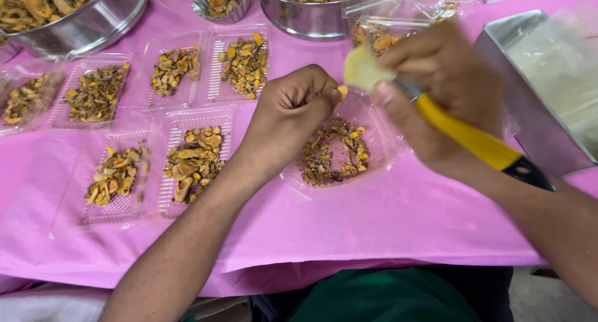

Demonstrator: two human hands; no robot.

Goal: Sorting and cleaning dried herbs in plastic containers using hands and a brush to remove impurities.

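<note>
Above the clear tray (380, 163), left hand (293, 107) pinches a small piece (341, 90), right hand (436, 85) grips the yellow-handled tool (464, 135); slip risks cutting fingers

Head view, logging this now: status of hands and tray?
Left hand pinching a small piece. Right hand holding yellow-handled tool. Clear tray below, partly filled. Nothing blocking.

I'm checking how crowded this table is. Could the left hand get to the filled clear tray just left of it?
Probably yes. The left hand, closed on a small yellow piece, sits right beside that tray with only bare pink cloth between, though its fingers are occupied.
</note>
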